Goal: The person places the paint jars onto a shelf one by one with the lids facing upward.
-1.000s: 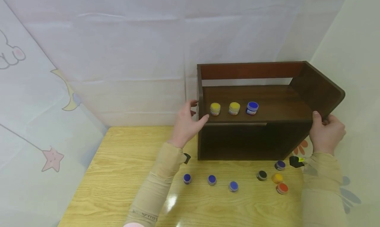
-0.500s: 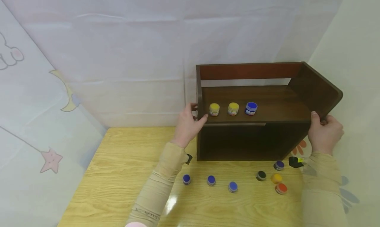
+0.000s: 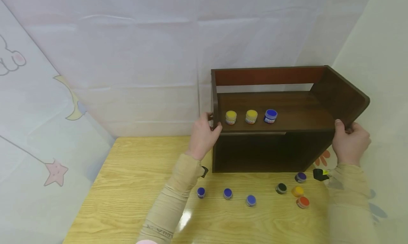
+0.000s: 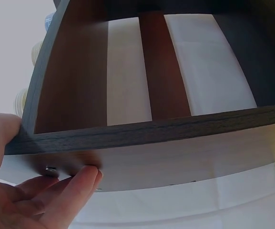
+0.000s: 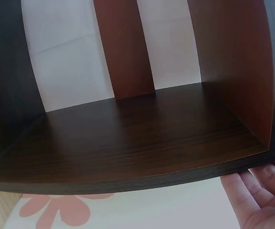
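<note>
A dark brown wooden shelf (image 3: 296, 109) stands on the table against the back wall. My left hand (image 3: 203, 136) grips its left side panel, thumb at the front edge and fingers on the outer face. In the left wrist view those fingertips (image 4: 87, 176) lie against the panel. My right hand (image 3: 350, 143) holds the right side panel, its thumb at the front corner of the upper board and its fingers around the outside. On the upper board sit two yellow-lidded paint jars, one at the left (image 3: 231, 117) and one beside it (image 3: 251, 117), then a blue paint jar (image 3: 270, 116).
Along the table (image 3: 134, 187) front are several small jars: blue ones (image 3: 227, 193) in a loose row, plus a black-lidded jar (image 3: 281, 188), a purple-blue jar (image 3: 300, 177), a yellow-orange jar (image 3: 298, 191) and a red jar (image 3: 302, 202). A printed wall sheet (image 3: 379, 95) is close on the right.
My left hand has drawn its fingers and thumb closer together around the left panel. The right hand keeps its hold; shelf and jars stay in place.
</note>
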Demonstrator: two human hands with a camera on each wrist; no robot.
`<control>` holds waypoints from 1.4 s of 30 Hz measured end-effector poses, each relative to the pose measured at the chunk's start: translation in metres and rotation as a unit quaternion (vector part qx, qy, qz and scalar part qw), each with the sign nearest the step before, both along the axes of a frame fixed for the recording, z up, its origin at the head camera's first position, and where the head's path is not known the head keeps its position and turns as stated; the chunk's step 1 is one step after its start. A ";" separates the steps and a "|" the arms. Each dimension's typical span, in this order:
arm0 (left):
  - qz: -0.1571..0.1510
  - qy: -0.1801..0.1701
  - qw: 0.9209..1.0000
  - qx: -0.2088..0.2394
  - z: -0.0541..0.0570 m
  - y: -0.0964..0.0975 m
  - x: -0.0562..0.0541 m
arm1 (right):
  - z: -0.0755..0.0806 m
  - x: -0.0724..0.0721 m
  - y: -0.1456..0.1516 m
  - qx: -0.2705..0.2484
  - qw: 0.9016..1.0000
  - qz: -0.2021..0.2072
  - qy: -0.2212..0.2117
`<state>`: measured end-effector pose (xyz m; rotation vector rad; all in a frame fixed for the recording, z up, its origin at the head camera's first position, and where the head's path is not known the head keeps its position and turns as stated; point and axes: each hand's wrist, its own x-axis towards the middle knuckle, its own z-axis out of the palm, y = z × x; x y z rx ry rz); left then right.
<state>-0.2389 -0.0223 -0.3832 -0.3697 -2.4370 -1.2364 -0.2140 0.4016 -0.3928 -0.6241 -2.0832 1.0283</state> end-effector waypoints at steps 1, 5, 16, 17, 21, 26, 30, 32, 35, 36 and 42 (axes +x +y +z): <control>-0.001 0.001 1.000 0.001 0.000 0.001 0.000 | 0.000 0.000 0.000 0.005 1.000 0.001 0.000; 0.000 0.001 1.000 -0.001 -0.002 0.002 0.000 | 0.000 0.002 0.001 0.016 1.000 0.000 -0.001; -0.005 0.008 1.000 0.003 0.000 0.007 0.001 | 0.008 0.009 0.005 0.003 1.000 0.011 -0.014; -0.005 0.009 1.000 0.003 0.000 0.007 0.001 | 0.011 0.010 0.004 -0.012 1.000 0.013 -0.017; -0.005 0.013 1.000 0.000 0.000 0.008 0.000 | 0.023 0.021 -0.004 -0.050 0.998 0.013 -0.036; -0.001 0.012 1.000 -0.010 0.001 0.007 -0.001 | 0.042 0.036 -0.019 -0.040 0.996 0.027 -0.081; 0.003 0.012 1.000 -0.017 0.001 0.005 -0.003 | 0.054 0.047 -0.036 -0.010 0.997 0.025 -0.077; 0.004 0.011 1.000 -0.021 0.001 0.005 -0.003 | 0.058 0.052 -0.044 0.003 0.998 0.023 -0.060; 0.005 0.006 1.000 -0.022 0.002 0.005 -0.003 | 0.065 0.061 -0.058 0.023 0.998 0.037 -0.035; 0.006 0.004 1.000 -0.024 0.002 0.005 -0.002 | 0.067 0.064 -0.063 0.025 0.998 0.049 -0.028; 0.011 -0.004 0.999 -0.046 0.005 0.005 0.000 | 0.067 0.081 -0.093 0.045 0.988 0.145 -0.030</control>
